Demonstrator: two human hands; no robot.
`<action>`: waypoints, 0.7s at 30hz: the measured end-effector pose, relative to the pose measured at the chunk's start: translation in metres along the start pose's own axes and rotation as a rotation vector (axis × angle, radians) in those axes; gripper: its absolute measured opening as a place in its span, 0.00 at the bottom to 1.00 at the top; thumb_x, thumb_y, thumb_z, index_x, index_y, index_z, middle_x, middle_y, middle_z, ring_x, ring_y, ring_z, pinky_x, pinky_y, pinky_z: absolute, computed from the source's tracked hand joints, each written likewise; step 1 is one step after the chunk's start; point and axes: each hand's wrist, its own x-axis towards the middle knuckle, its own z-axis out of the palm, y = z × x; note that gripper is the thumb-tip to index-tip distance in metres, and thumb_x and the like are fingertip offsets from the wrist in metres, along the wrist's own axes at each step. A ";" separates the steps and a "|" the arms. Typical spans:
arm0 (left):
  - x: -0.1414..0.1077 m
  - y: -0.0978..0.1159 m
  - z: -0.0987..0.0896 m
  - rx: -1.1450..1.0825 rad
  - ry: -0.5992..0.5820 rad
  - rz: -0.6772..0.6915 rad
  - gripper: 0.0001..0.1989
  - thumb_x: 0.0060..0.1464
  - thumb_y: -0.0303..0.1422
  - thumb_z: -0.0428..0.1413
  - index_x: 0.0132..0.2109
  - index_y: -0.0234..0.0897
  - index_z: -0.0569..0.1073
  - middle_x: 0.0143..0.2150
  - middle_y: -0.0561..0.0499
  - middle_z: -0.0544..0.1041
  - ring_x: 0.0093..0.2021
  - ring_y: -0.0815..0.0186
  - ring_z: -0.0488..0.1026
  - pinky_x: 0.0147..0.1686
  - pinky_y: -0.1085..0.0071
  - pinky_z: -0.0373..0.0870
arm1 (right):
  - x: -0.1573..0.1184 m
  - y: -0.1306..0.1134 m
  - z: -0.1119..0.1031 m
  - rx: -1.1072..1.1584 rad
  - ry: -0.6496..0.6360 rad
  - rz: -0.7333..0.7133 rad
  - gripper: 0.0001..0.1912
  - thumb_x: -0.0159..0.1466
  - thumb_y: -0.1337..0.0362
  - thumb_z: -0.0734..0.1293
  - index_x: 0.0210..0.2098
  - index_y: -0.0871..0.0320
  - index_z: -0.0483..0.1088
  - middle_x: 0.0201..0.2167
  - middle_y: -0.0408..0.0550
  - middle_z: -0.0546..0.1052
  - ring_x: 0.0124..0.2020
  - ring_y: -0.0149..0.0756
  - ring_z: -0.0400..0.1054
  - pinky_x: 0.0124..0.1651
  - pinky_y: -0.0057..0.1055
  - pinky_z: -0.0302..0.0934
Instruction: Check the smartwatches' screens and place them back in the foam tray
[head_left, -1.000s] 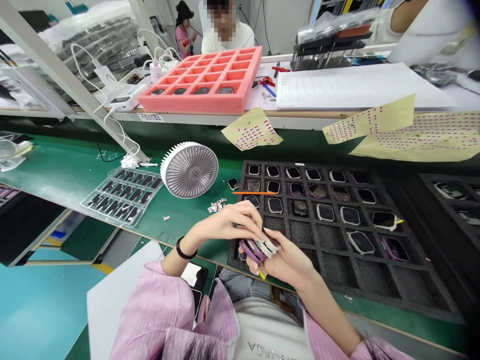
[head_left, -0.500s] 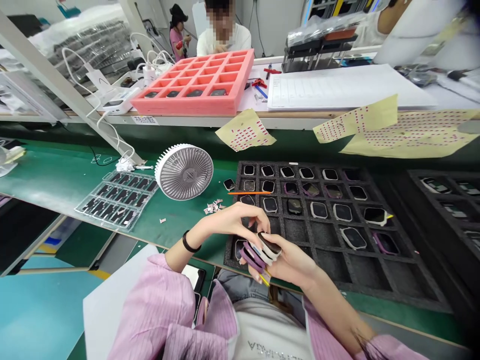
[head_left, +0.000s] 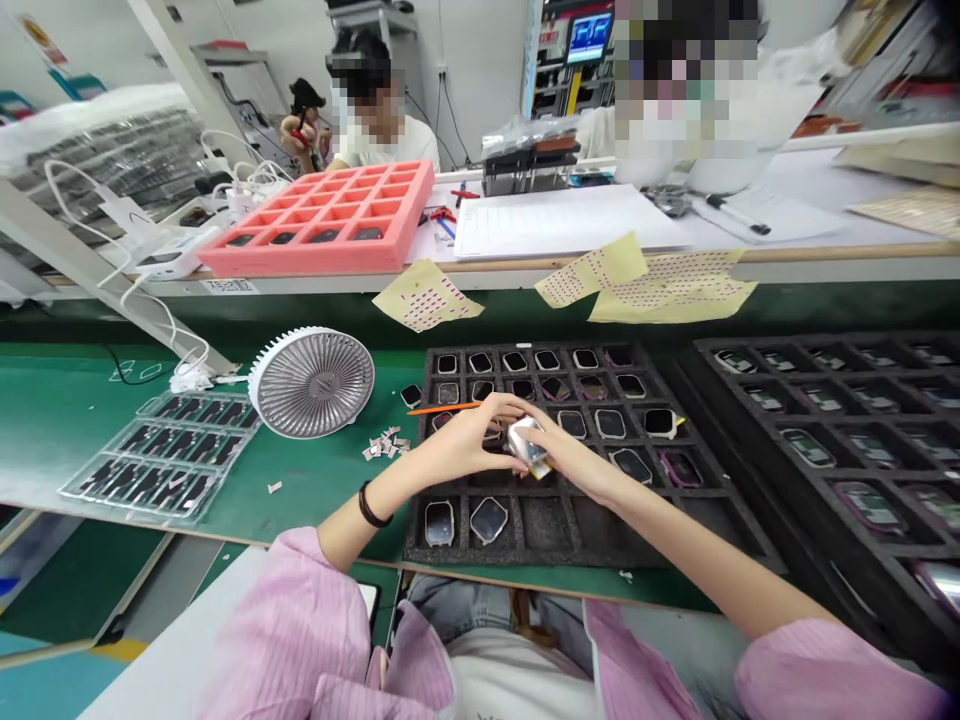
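Note:
Both my hands meet above a black foam tray (head_left: 592, 548) with square compartments. My left hand (head_left: 469, 447) and my right hand (head_left: 568, 453) pinch a shiny silver smartwatch case (head_left: 526, 441) between their fingertips, with a bit of yellow showing under it. The fingers hide part of the case. Many compartments hold dark or purple-edged watch bodies, and a glossy one (head_left: 489, 519) lies in the front row just below my left wrist. An orange stick (head_left: 442, 408) rests across the tray's left edge near my left fingers.
A white desk fan (head_left: 311, 382) and scattered small scraps (head_left: 386, 443) lie on the green mat left of the tray. A second black tray (head_left: 825, 450) stands on the right. Beyond are a pink foam tray (head_left: 315, 220), yellow label sheets (head_left: 424, 295) and seated co-workers.
The view has swung back and up, so everything sits further left and smaller. My hands now stretch apart at the forearms, and the purple-edged stack has given way to one silver case.

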 end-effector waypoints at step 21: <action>0.022 -0.040 0.039 0.181 0.270 0.136 0.26 0.47 0.33 0.62 0.55 0.37 0.69 0.53 0.42 0.76 0.54 0.55 0.73 0.64 0.46 0.55 | 0.036 -0.001 -0.047 0.206 -0.260 0.098 0.24 0.45 0.62 0.79 0.40 0.61 0.75 0.38 0.50 0.79 0.37 0.35 0.74 0.43 0.32 0.67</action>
